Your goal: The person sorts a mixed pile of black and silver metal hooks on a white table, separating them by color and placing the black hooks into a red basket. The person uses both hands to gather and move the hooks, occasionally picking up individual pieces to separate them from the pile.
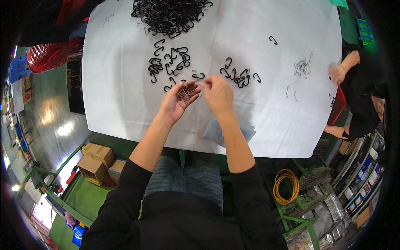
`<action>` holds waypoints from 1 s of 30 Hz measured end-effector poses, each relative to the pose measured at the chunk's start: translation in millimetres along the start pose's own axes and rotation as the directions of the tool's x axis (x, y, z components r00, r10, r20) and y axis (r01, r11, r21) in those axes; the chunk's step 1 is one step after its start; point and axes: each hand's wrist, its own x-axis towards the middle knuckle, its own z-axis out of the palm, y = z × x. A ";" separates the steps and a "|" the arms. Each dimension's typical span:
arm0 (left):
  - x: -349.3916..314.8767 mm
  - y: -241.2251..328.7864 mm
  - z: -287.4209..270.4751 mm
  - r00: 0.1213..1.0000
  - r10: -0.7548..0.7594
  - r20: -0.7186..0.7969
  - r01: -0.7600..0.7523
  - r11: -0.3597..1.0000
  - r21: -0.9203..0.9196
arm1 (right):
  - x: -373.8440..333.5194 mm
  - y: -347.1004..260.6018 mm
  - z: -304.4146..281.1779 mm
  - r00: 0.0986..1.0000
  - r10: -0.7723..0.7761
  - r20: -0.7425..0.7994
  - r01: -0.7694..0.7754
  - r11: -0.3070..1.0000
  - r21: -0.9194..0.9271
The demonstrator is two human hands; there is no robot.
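Observation:
My left hand is palm up and cupped above the table, holding a small bunch of thin wire clips. Close beside its fingertips, my right hand has its fingers pinched together; they are slightly blurred, and what they hold cannot be made out. Black hooks lie scattered just beyond my left hand, and one black hook with a wire end rests between the hands. To the right sits a smaller group of black hooks. Under my right forearm lies a clear plastic bag, partly hidden.
A large heap of black hooks covers the far part of the white-covered table. Loose thin wire clips lie toward the right. Another person's hand is at the right edge. A red chair stands at the left.

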 end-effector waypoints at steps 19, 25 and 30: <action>-13.6 -15.9 9.0 0.976 -0.131 0.175 0.120 0.990 0.073 | 12.2 73.8 -109.4 0.983 -0.089 0.159 0.144 0.915 -0.378; 0.3 -34.6 25.5 0.976 -0.135 0.172 0.129 0.991 0.046 | 6.9 50.1 -90.3 0.959 -0.114 0.259 0.107 0.993 0.041; 1.0 -27.4 19.9 0.984 -0.121 0.134 0.113 0.991 0.068 | 50.6 51.2 -60.0 0.984 0.126 -0.127 -0.166 0.907 -0.386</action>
